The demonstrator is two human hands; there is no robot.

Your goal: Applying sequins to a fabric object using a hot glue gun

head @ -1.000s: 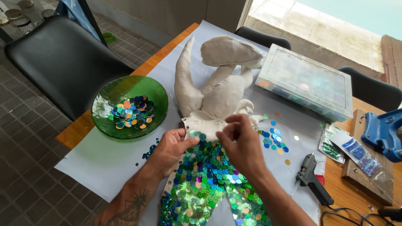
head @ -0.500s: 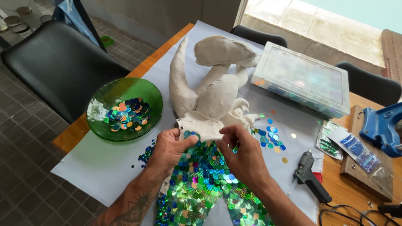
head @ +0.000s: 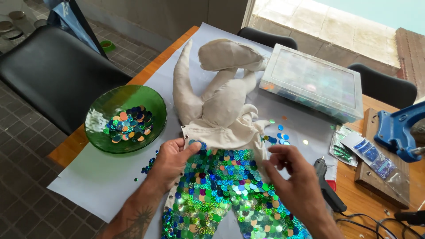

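A cream stuffed cloth doll (head: 219, 102) lies on pale paper (head: 102, 177). Its lower half (head: 221, 190) is covered with shiny green and blue round sequins. My left hand (head: 170, 161) presses flat on the doll's left hip, fingertips touching a blue sequin at the waist. My right hand (head: 290, 175) hovers over the right side of the sequined part, fingers loosely curled; I cannot make out anything in them. A green glass bowl (head: 99, 115) holding loose coloured sequins sits to the left.
A clear plastic compartment box (head: 310, 82) lies at the back right. A black glue gun (head: 327, 188), sequin packets (head: 367, 152), a blue tool (head: 398, 128) on a wooden board and black cables sit right. Loose sequins (head: 279, 135) scatter the paper. Black chairs (head: 48, 75) surround the table.
My right hand has lifted off the doll's waist and moved right. My left hand stays pressed on the doll. The view has shifted slightly.
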